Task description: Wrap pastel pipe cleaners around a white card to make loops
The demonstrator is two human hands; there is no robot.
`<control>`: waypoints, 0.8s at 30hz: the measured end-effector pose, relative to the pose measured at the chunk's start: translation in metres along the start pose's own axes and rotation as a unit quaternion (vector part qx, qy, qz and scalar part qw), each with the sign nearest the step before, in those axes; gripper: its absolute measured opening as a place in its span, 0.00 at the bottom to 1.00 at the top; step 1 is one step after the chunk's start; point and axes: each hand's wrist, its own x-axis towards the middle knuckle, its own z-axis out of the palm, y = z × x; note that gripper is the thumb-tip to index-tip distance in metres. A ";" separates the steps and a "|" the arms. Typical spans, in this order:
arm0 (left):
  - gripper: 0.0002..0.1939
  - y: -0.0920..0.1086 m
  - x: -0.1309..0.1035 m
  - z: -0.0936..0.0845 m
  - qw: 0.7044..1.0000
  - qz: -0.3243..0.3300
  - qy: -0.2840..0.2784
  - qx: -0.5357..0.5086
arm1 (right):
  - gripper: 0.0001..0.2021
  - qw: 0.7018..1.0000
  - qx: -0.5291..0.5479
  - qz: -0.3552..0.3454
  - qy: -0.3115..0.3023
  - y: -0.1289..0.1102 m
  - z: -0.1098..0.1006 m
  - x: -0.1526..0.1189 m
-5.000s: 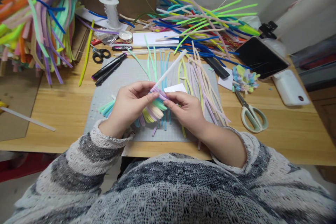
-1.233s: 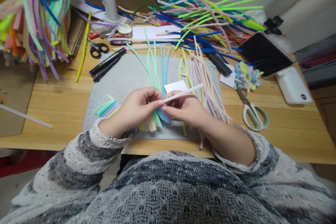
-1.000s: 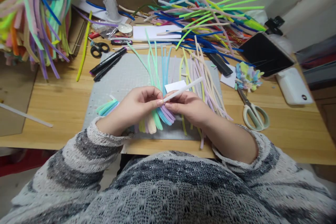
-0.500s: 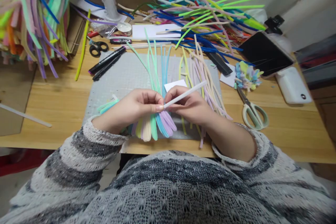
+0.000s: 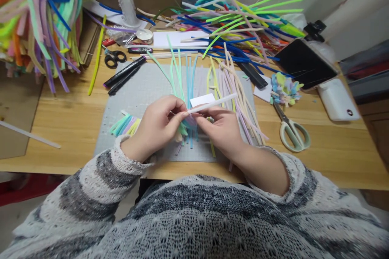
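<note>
My left hand (image 5: 162,123) is closed, thumb and fingers pinching a white pipe cleaner (image 5: 217,102) whose free end slants up to the right. Beneath that hand, a row of looped pastel pipe cleaners (image 5: 126,124) in mint, blue, purple and yellow sticks out to the left. My right hand (image 5: 223,129) is closed too, its fingertips against a purple pipe cleaner loop (image 5: 191,120) close to the left fingertips; motion blurs this spot. Loose mint pipe cleaners (image 5: 172,64) and blue pipe cleaners (image 5: 189,75) lie beyond the hands on a grey cutting mat (image 5: 136,89).
Pink and cream pipe cleaners (image 5: 234,85) lie right of my hands. Farther right are scissors (image 5: 293,131), a pastel flower cluster (image 5: 285,87) and a tablet (image 5: 305,62). Black markers (image 5: 126,75), small black scissors (image 5: 115,58) and a spool (image 5: 127,6) stand or lie left.
The left hand has turned over the loops, which now show left of it rather than hanging below. The white pipe cleaner lies flatter, and the right hand has dropped slightly.
</note>
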 end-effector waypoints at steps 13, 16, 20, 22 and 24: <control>0.05 0.000 -0.002 0.000 0.995 -0.052 0.031 -0.073 | 0.09 0.992 -0.025 -0.119 -0.038 0.003 0.000 -0.004; 0.05 -0.001 -0.001 -0.001 0.999 -0.021 0.020 -0.029 | 0.09 0.987 -0.056 -0.144 -0.033 0.005 0.000 -0.005; 0.04 0.000 0.000 -0.002 1.000 0.021 0.004 0.006 | 0.11 0.983 -0.088 -0.156 -0.034 0.006 -0.001 -0.008; 0.04 0.000 0.000 -0.002 1.000 0.024 0.003 0.010 | 0.11 0.982 -0.097 -0.155 -0.036 0.006 -0.001 -0.008; 0.04 0.001 0.000 -0.002 1.000 0.019 0.006 0.008 | 0.11 0.981 -0.102 -0.159 -0.037 0.005 0.000 -0.008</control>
